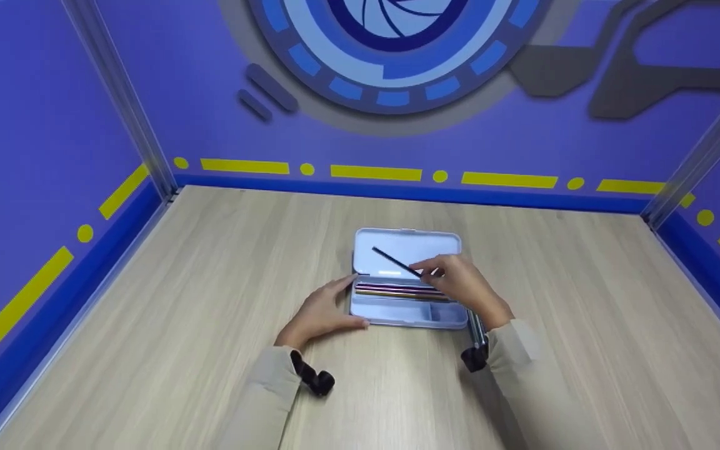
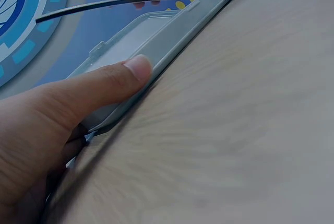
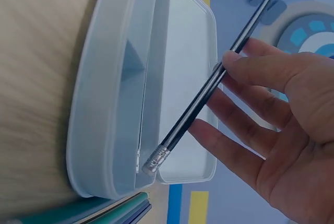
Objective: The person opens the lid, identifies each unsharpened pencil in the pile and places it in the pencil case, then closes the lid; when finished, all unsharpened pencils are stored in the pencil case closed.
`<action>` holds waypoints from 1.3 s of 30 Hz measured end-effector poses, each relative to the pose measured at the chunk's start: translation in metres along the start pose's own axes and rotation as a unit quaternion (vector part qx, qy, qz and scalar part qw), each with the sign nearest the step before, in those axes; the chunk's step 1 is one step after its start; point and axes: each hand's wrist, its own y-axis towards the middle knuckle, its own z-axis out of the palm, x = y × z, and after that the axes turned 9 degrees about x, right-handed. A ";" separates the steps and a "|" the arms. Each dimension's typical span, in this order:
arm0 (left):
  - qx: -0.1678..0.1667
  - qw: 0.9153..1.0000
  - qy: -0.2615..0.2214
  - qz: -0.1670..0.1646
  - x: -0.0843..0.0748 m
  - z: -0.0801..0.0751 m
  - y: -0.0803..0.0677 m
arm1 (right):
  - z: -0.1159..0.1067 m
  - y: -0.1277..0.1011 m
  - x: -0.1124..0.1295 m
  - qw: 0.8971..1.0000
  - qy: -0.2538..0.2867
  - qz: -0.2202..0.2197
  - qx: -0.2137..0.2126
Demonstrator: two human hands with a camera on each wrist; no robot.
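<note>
An open pale blue pencil case (image 1: 407,315) lies mid-table with its lid (image 1: 407,247) tipped back. Several coloured pencils (image 1: 397,290) lie in its tray. My left hand (image 1: 322,309) holds the case's left end, with the thumb (image 2: 104,88) pressed on the front wall (image 2: 172,36) and the index finger reaching along the end. My right hand (image 1: 460,284) hovers over the tray's right part and pinches a black pencil (image 1: 397,262) between thumb and fingers. The pencil (image 3: 209,85) slants above the case (image 3: 115,104), its eraser end (image 3: 154,161) nearest the rim. The same pencil (image 2: 115,2) crosses the top of the left wrist view.
The case rests on a light wooden table (image 1: 179,312) boxed in by purple walls (image 1: 35,125) at the back and both sides, with metal posts (image 1: 122,100) in the corners. Black camera mounts (image 1: 316,378) sit on both wrists.
</note>
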 end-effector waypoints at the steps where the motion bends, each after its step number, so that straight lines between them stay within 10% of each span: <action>1: 0.001 1.000 0.000 0.000 0.000 0.000 0.000 | 0.001 0.000 0.001 1.000 -0.005 0.004 0.006; 39: 0.004 1.000 0.001 -0.006 0.000 0.000 0.000 | 0.012 -0.004 -0.007 0.998 -0.005 -0.006 0.065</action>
